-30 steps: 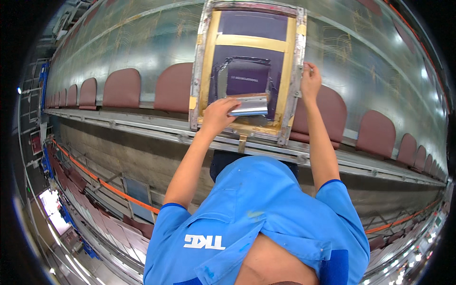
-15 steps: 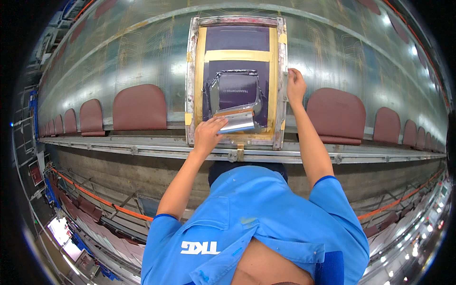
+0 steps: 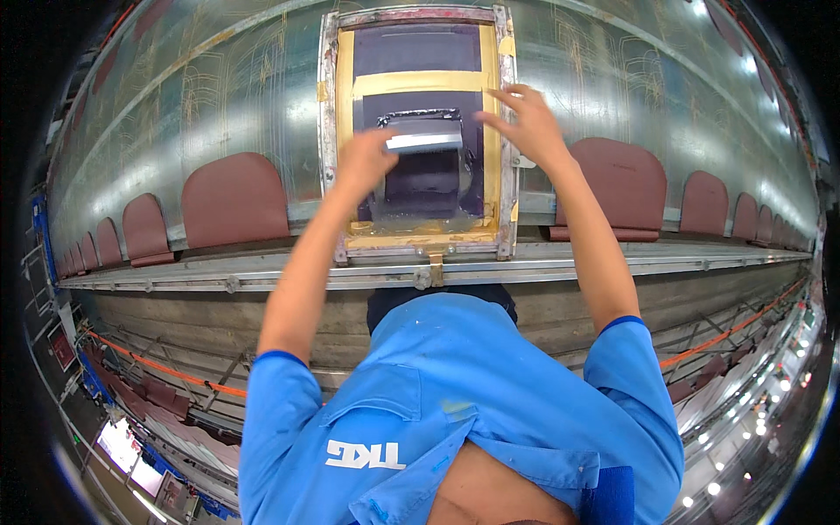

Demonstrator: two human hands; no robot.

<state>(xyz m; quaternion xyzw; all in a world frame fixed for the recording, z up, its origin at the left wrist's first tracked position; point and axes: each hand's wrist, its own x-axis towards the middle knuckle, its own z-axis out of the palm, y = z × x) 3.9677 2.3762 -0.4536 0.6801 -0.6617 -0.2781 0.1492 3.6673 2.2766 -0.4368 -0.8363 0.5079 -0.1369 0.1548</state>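
Note:
A screen-printing frame (image 3: 329, 131) with yellow tape around its dark mesh (image 3: 468, 188) lies on the long table in front of me. My left hand (image 3: 366, 164) is closed on the left end of a squeegee (image 3: 430, 141) with a shiny metal holder, which sits across the middle of the mesh. Just beyond the squeegee runs a line of dark, glossy ink (image 3: 420, 115). Over the frame's right side, my right hand (image 3: 532, 129) has its fingers spread and holds nothing. Whether its fingertips touch the tape cannot be made out.
Maroon rounded panels (image 3: 234, 201) lie in a row along the table (image 3: 245, 114) on both sides of the frame. A metal rail (image 3: 560, 269) runs along the near edge, with a brass-coloured bracket (image 3: 436, 266) at the frame's near end. Orange bars (image 3: 175, 367) run lower down.
The squeegee and my left hand have moved away from me, from the mesh's near end to its middle. My right hand has left the frame's right edge and come inward, fingers spreading.

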